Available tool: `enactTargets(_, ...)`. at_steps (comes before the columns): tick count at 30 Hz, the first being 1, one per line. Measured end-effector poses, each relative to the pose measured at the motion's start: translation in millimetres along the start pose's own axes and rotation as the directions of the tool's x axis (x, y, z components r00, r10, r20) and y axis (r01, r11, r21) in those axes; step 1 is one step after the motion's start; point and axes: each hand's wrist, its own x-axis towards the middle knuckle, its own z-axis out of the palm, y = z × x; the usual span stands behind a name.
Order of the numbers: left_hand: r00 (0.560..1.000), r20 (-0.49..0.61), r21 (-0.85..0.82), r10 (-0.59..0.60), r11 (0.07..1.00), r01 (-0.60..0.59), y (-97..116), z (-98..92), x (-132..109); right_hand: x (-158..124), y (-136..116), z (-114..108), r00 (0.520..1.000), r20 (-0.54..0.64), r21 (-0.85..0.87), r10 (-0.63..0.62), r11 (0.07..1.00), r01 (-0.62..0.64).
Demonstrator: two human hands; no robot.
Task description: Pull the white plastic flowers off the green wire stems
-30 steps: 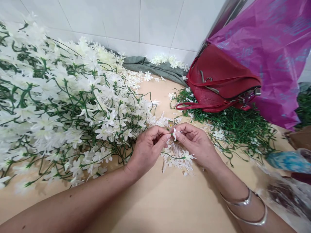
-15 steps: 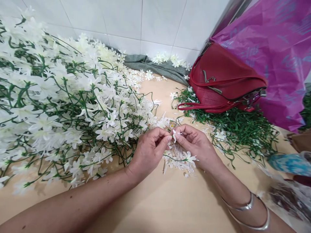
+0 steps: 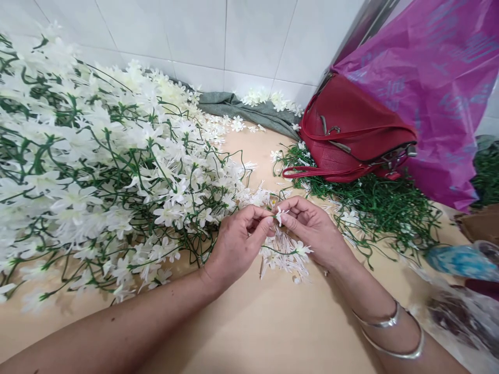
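Between my two hands is a small white artificial flower (image 3: 279, 216) on a green stem. My left hand (image 3: 245, 240) is closed, thumb and forefinger pinching the stem side of it. From the other side, my right hand (image 3: 311, 228) pinches the petals with thumb and fingertips. Below my fingers lies a loose pile of thin white stamens (image 3: 286, 257), with another flower on a green stem across it. A large heap of white artificial flowers (image 3: 97, 171) with green stems fills the left, close to my left hand.
Bare green stems (image 3: 390, 208) lie at the right, partly under a red handbag (image 3: 358, 124). A purple plastic bag (image 3: 436, 104) stands behind it. Grey cloth (image 3: 241, 111) with loose petals runs along the tiled wall. A blue-and-white cup (image 3: 460, 261) lies at far right.
Both hands keep their pinch on the flower and have hardly moved. The view has shifted slightly, so the handbag and purple bag sit a little further left.
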Motion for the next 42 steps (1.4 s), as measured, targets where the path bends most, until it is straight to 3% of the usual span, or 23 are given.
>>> enactTargets(16,1.0,0.018,0.057,0.021,0.998,-0.022,-1.9,0.9,1.3,-0.4,2.4,1.4,1.0,-0.008,-0.018,-0.028,0.999,0.028)
enactTargets(25,1.0,0.007,0.017,0.003,1.0,-0.003,-2.3,2.2,2.7,1.4,3.2,3.9,0.999,-0.012,-0.032,-0.037,0.999,0.037)
enactTargets(33,1.0,0.003,-0.117,0.0,0.993,0.001,-1.1,2.7,3.1,-2.0,2.9,4.2,0.997,-0.069,0.019,-0.026,0.999,0.027)
enactTargets(39,0.999,-0.035,-0.144,-0.027,0.989,0.021,-1.8,2.3,3.4,-1.0,0.9,-1.1,0.973,-0.127,-0.039,-0.195,0.981,0.191)
enactTargets(42,0.999,-0.021,-0.136,-0.026,0.99,0.023,-1.7,1.7,3.3,-1.6,2.7,0.6,0.97,-0.107,-0.034,-0.217,0.976,0.214)
